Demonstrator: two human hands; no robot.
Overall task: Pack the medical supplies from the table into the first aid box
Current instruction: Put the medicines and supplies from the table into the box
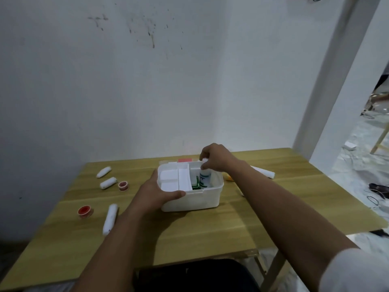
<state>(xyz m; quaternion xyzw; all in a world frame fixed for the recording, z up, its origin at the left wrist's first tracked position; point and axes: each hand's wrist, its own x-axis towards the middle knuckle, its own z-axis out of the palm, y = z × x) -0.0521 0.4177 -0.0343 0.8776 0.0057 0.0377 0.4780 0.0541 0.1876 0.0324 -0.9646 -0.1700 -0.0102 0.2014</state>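
Left hand (156,191) in wide grip, right hand (217,158) pinching

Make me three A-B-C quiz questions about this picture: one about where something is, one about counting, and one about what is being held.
1. Where is the bottle?
A. On the floor
B. In the right part of the box
C. On a chair

2. How many red tapes lie on the table?
A. One
B. Two
C. Four

3. What does the left grip hold?
A. The box's near corner
B. A white roll
C. Nothing

Answers:
1 B: the right grip holds the bottle by its cap inside the right part.
2 B: two tapes lie to the left of the box.
3 A: its thumb lies on the front rim at that corner.
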